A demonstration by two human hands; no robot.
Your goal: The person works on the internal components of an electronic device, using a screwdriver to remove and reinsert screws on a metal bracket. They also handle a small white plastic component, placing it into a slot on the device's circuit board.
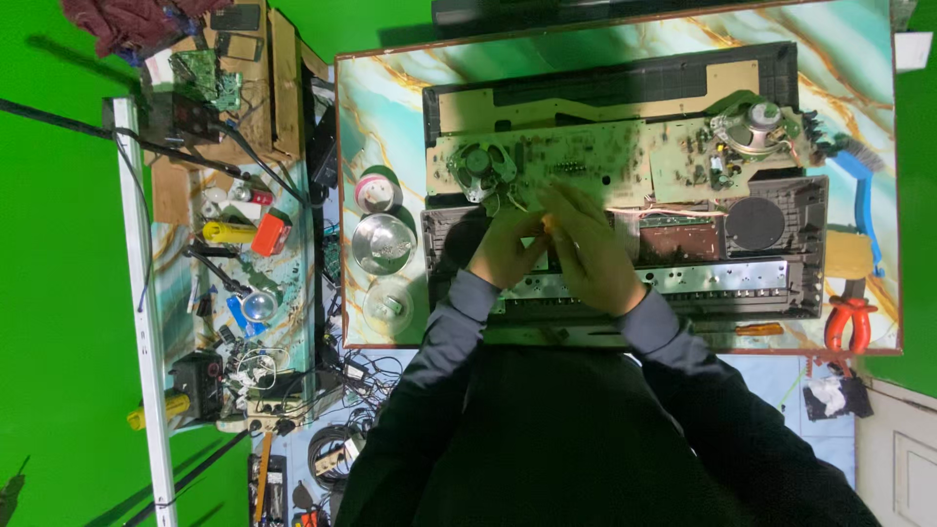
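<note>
The opened electronic keyboard (pixel 625 244) lies across the marbled worktop (pixel 390 127), its circuit board (pixel 586 166) folded back. Both hands meet over its middle: the left hand (pixel 508 249) and right hand (pixel 590 254) seem to pinch a small orange piece between them, though the grip is partly hidden. Fine fingertip work appears in hand. Left of the keyboard, three round bowls (pixel 383 244) hold small parts.
</note>
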